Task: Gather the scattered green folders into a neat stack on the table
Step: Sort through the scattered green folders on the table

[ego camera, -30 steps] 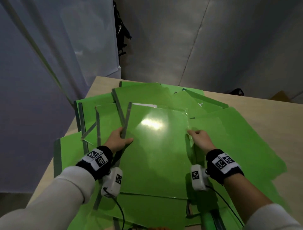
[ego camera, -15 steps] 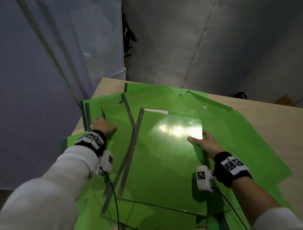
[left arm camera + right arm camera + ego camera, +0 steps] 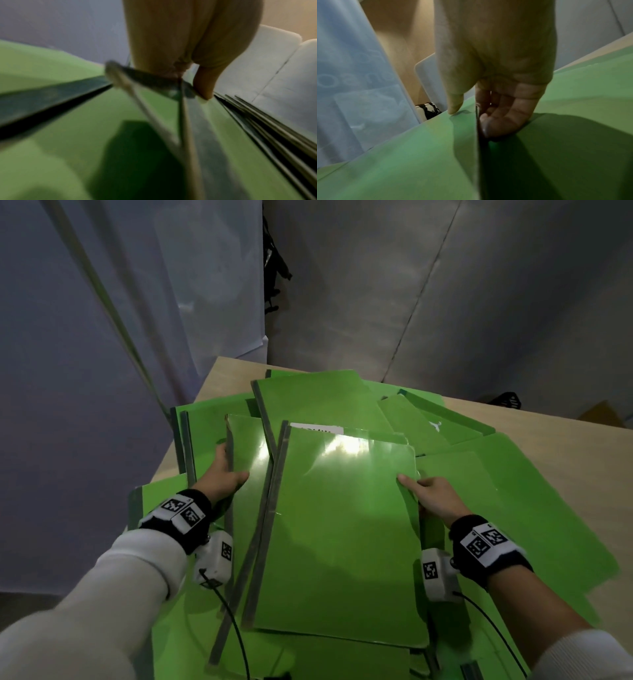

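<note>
Green folders (image 3: pixel 479 508) lie fanned and overlapping across most of the table (image 3: pixel 565 440), far from squared up; judged early in the gathering. The top folder (image 3: pixel 342 535) sits in the middle of the heap, glossy, with a bright glare patch. Right hand (image 3: pixel 433 496) grips its right edge: thumb on the cover, fingers (image 3: pixel 501 119) curled under. Left hand (image 3: pixel 222 474) is closed on the dark spine edge of a second folder (image 3: pixel 246 453) just left of the top one, thumb on its face, fingers wrapped round the edge. Handling, by judgement: thin, light plastic sheets, slick against one another, floppy at the open edge, stiffer along the grey spine strip (image 3: pixel 263 525). Best hold is at the spine or a pinch mid-edge; sliding rather than lifting should keep the layers from skating apart.
</note>
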`<state>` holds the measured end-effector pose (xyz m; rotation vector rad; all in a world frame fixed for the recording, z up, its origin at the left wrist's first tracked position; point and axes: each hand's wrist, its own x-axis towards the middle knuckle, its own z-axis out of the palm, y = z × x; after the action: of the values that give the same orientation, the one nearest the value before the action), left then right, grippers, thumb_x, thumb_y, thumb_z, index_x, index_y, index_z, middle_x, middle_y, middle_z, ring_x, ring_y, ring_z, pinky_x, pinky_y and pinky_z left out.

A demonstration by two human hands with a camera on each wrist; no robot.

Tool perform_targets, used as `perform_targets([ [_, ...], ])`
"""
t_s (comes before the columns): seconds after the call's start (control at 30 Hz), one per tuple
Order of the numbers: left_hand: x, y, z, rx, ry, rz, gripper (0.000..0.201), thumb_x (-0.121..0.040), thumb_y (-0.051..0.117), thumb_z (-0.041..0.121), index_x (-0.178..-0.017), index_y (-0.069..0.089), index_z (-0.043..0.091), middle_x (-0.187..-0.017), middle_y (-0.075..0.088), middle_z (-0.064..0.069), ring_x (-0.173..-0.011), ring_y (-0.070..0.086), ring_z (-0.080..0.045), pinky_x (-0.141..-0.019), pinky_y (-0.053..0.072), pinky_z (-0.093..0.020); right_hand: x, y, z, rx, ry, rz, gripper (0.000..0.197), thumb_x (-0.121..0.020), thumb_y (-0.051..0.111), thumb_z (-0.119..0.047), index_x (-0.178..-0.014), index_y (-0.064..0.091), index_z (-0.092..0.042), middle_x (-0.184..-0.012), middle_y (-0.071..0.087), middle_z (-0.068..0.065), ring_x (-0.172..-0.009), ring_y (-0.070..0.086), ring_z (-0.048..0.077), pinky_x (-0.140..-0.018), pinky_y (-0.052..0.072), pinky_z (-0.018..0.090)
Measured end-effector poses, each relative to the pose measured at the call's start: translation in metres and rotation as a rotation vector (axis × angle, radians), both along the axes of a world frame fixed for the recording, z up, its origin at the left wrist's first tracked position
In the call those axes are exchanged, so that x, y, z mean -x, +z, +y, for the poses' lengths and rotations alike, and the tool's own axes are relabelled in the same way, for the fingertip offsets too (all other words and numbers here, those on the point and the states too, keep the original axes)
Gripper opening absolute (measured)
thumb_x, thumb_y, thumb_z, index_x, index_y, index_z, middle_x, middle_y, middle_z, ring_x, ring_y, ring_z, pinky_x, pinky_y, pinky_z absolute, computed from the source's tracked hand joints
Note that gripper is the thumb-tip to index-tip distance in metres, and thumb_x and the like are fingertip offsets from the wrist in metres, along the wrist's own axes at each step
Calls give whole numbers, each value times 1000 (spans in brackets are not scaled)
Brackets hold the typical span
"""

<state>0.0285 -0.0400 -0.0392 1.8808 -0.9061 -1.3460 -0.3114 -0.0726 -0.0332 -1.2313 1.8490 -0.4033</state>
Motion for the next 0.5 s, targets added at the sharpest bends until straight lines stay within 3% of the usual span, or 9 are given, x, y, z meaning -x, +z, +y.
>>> perform_targets([
  [0.07,2,1,12,-14,-57,42,77,-91,51,1,-151,7,19,-157,18,-11,-142,24,-33,-115,20,-49,2,-2,1,2,-29,-8,60,-87,55,-44,-119,55,8,-69,54,5,-64,53,17,-62,47,29],
  [0.1,2,3,19,-31,-103,45,79,-91,51,3,-151,3,20,-159,13,-9,-144,20,-32,-116,17,-49,4,-4,2,15,-64,-31,62,-86,57,-43,-123,51,6,-74,55,6,-65,53,17,-58,45,27],
  [0.13,1,2,24,-53,-147,51,81,-91,52,5,-152,1,22,-160,9,-8,-145,17,-31,-117,15,-50,5,-4,3,36,-98,-54,65,-84,59,-44,-129,45,1,-91,60,10,-75,58,21,-60,48,28],
  [0.2,0,3,32,-83,-213,70,81,-91,52,6,-151,2,26,-160,10,-9,-145,19,-32,-118,16,-52,6,-2,4,97,-128,-59,68,-84,61,-40,-139,35,-8,-136,49,17,-110,57,31,-84,50,40],
  [0.23,0,4,35,-94,-219,79,79,-91,51,7,-151,5,28,-159,13,-10,-143,23,-34,-116,19,-54,5,0,5,120,-108,-54,65,-87,60,-35,-141,34,-9,-145,42,16,-122,51,33,-94,45,41],
  [0.3,3,4,38,-101,-189,126,69,-94,47,12,-151,12,30,-157,22,-14,-139,31,-37,-113,25,-57,6,1,7,127,-64,-41,55,-91,56,-25,-140,37,-7,-146,41,16,-125,49,32,-94,42,36],
  [0.4,12,8,42,-83,-92,135,59,-97,40,33,-151,16,24,-157,21,-15,-141,29,-35,-115,24,-54,4,1,11,88,-54,-54,47,-92,54,-19,-135,43,-4,-132,53,17,-96,59,23,-77,45,27],
  [0.47,22,13,43,-73,-86,91,75,-90,45,51,-151,15,18,-158,19,-13,-141,29,-34,-114,25,-53,2,0,16,54,-24,-68,47,-91,55,-19,-133,44,-3,-115,57,14,-75,54,15,-66,45,25],
  [0.5,27,16,43,-55,-93,70,83,-85,50,55,-150,16,15,-156,23,-13,-137,35,-34,-111,29,-53,1,0,18,49,-5,-81,47,-90,57,-19,-131,43,-3,-111,55,13,-75,53,15,-66,46,26],
])
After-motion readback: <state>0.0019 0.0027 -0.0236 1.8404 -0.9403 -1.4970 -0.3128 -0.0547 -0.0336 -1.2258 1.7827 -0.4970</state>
